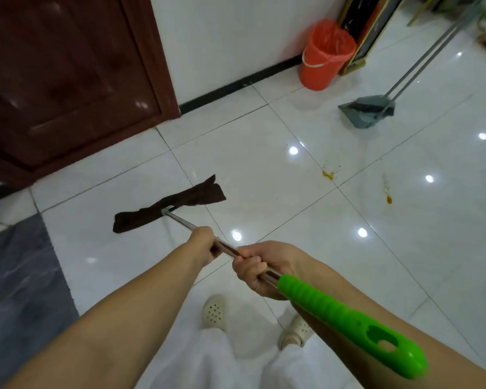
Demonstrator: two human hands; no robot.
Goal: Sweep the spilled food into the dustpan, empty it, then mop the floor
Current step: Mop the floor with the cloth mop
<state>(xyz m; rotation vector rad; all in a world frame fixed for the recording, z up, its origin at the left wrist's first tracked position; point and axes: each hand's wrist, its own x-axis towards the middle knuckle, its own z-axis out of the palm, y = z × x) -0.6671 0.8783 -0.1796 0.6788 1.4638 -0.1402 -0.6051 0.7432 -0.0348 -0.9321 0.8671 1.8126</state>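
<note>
- Green mop grip (348,324) crosses your right forearm.
- Your right hand (260,272) is clenched around the mop's metal pole (225,245), just ahead of that grip.
- Your left hand (205,242) clasps the pole farther from the grip.
- Brown mop cloth (169,204) lies flat on the white tile floor (404,248); orange food stains (328,174) sit well beyond the grip, the dustpan (366,110) farther still.

both hands (205,242) (260,269) fisted, arms extended forward

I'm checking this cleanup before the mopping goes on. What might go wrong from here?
1. The dark brown mop cloth lies well left of the orange food stains, so they may be missed or smeared across the glossy white tile floor.
2. Both hands, left hand and right hand, hold the metal mop pole; a wide swing might hit the grey dustpan.
</note>
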